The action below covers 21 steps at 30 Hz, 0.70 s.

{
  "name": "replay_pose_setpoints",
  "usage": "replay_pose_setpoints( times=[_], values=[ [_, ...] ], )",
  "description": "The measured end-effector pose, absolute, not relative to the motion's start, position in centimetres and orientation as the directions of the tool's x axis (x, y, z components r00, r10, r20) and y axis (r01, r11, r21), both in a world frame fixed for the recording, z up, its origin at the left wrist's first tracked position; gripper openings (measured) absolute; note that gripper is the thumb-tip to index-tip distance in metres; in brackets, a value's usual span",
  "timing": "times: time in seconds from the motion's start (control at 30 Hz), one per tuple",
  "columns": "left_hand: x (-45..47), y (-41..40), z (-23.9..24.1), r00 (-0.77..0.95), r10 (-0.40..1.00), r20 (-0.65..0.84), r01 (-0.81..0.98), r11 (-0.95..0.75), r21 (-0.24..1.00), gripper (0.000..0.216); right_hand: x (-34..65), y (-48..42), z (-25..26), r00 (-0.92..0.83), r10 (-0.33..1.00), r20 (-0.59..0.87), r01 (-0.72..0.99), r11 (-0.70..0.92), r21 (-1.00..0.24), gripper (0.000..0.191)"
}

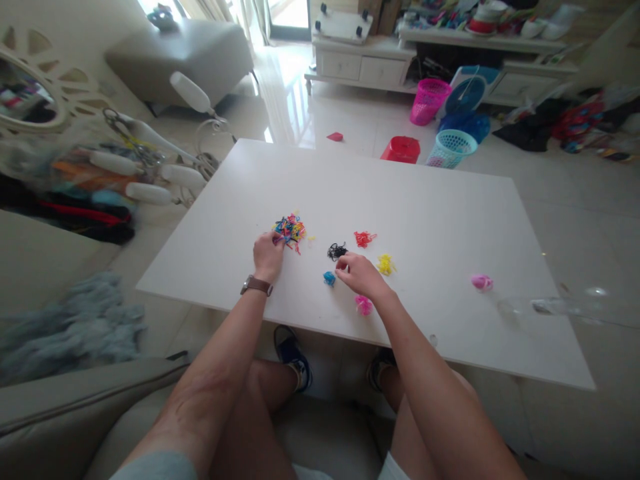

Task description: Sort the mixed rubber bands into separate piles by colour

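My left hand (269, 257), with a brown-strapped watch at the wrist, is at the near left edge of a mixed heap of small coloured rubber bands (291, 228). Its fingertips are pinched on a band there. Between a black pile of bands (336, 251) and a small blue pile (329, 279) is my right hand (359, 272). The thumb and fingers of that hand are closed together; whatever lies between them is too small to make out. Around it are a red pile (364, 239), a yellow pile (385, 265) and a pink pile (363, 305).
The white table (430, 207) spans the view ahead of my knees. Toward its right side lies a pink-purple bundle (482, 283), with a blurred transparent object (545, 307) nearby. On the floor beyond stand a red stool (401, 149) and a light-blue basket (453, 148).
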<state>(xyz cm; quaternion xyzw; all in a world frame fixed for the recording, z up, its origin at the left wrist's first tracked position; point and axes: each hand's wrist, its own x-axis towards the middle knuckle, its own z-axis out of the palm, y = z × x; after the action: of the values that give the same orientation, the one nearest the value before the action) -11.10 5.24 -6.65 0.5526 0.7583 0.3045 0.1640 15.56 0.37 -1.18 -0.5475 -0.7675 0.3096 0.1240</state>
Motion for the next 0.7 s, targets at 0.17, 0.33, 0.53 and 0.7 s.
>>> replay_pose_setpoints(
  times=[0.17,0.33,0.53,0.7],
  values=[
    [-11.3,5.7,-5.3,-0.497,0.865,0.068,0.559,0.259,0.788,0.01,15.4,0.3,-1.0,-0.374,0.916,-0.147,0.76,0.212,-0.614,0.013],
    [-11.2,6.7,-4.6,-0.597,0.766,-0.238,-0.113,0.213,0.97,0.013,15.2,0.1,-0.9,-0.381,0.909,-0.168,0.765,0.207,-0.61,0.012],
    [-12.0,6.8,-3.3,-0.439,0.711,-0.549,-0.646,0.176,0.743,0.013,15.1,0.1,-0.9,-0.391,0.904,-0.173,0.765,0.214,-0.607,0.012],
    [-12.4,6.1,-2.7,-0.256,0.793,-0.553,-0.821,0.124,0.557,0.016,14.9,0.1,-0.9,-0.4,0.897,-0.188,0.763,0.213,-0.61,0.01]
  ],
)
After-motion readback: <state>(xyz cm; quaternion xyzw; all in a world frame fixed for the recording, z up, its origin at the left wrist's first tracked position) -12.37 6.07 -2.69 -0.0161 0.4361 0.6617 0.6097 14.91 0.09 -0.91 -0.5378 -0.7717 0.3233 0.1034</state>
